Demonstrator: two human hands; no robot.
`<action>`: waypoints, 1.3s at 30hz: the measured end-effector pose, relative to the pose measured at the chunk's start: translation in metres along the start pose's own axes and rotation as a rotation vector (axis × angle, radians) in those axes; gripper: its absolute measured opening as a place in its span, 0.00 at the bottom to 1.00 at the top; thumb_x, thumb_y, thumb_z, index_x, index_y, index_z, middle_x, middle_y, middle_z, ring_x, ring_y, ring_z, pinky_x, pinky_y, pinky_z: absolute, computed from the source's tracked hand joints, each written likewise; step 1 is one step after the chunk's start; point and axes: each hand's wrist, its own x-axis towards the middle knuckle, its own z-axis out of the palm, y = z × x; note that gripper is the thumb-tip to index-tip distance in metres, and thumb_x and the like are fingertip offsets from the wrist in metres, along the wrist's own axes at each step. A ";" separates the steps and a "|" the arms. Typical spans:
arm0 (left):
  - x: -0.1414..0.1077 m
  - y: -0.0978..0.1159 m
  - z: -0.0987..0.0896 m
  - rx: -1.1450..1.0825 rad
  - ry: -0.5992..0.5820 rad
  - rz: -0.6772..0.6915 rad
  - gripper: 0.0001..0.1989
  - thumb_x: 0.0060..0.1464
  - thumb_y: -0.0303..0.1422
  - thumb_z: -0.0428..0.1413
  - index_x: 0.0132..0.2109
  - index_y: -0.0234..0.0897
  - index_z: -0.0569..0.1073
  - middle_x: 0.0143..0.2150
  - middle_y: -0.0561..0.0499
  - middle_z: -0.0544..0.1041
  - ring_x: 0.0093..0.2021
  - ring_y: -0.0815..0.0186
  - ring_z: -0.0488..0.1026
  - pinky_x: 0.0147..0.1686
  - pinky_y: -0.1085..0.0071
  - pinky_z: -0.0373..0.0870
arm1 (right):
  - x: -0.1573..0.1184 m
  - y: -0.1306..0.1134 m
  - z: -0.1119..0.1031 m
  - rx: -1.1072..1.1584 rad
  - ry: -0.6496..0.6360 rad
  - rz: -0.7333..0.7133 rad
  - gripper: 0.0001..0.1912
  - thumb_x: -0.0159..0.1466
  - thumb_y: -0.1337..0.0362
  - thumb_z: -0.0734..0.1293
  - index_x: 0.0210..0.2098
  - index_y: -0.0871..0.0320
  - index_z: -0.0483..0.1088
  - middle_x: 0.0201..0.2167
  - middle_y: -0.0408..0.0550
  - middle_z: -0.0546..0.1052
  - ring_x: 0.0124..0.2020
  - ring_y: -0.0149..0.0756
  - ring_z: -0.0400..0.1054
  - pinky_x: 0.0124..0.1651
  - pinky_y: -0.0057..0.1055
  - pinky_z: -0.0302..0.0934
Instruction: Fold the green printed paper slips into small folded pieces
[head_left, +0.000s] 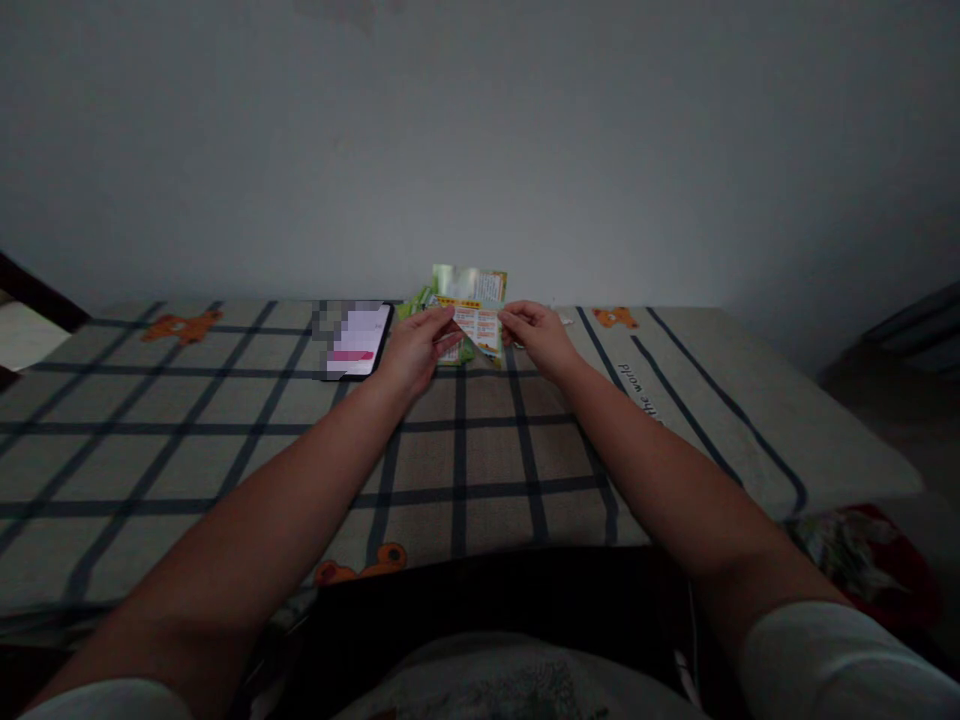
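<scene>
A printed green-and-white leaflet (pixel 480 322) with a yellow band and small text panels stands partly raised in front of me. Its creased lower edge is bent at a slant. My left hand (pixel 415 348) pinches it on the left side, thumb and fingers closed together. On the opposite edge my right hand (pixel 541 337) grips it between thumb and forefinger. More green printed paper or packaging (pixel 412 302) lies behind and beneath the leaflet, partly hidden by my left hand. A small pale item sits behind my right hand, too covered to make out.
A phone (pixel 364 340) with a lit screen lies just left of my left hand. The checked cloth (pixel 495 450) with orange bear prints covers the table. A grey wall (pixel 480 150) rises at the table's back edge. Red patterned fabric (pixel 870 560) lies low at the right.
</scene>
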 end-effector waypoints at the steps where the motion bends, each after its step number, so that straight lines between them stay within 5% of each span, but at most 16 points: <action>1: 0.001 0.000 0.000 -0.002 -0.001 -0.002 0.09 0.45 0.33 0.67 0.33 0.34 0.78 0.36 0.47 0.81 0.39 0.66 0.77 0.43 0.69 0.76 | 0.000 0.000 0.000 -0.007 0.000 0.007 0.13 0.57 0.54 0.73 0.32 0.56 0.71 0.24 0.40 0.74 0.25 0.28 0.66 0.34 0.30 0.65; 9: 0.003 -0.002 -0.003 -0.005 0.090 0.089 0.10 0.42 0.32 0.69 0.33 0.34 0.78 0.35 0.51 0.79 0.37 0.69 0.76 0.42 0.71 0.75 | -0.002 -0.003 0.001 0.012 0.001 -0.010 0.12 0.57 0.55 0.73 0.31 0.57 0.71 0.22 0.40 0.73 0.24 0.27 0.66 0.33 0.30 0.64; 27: 0.012 -0.002 -0.007 -0.060 0.086 0.089 0.09 0.43 0.30 0.68 0.30 0.34 0.75 0.30 0.53 0.75 0.33 0.72 0.73 0.41 0.73 0.74 | -0.001 -0.001 -0.002 -0.031 0.015 0.013 0.08 0.59 0.59 0.71 0.31 0.57 0.73 0.24 0.41 0.75 0.26 0.29 0.68 0.35 0.31 0.65; 39: 0.010 -0.001 -0.005 -0.152 0.131 0.094 0.11 0.49 0.36 0.65 0.30 0.37 0.70 0.31 0.52 0.76 0.36 0.66 0.76 0.37 0.71 0.73 | -0.002 -0.001 0.002 -0.038 -0.030 -0.002 0.11 0.58 0.57 0.72 0.31 0.57 0.71 0.23 0.40 0.74 0.25 0.28 0.66 0.33 0.30 0.65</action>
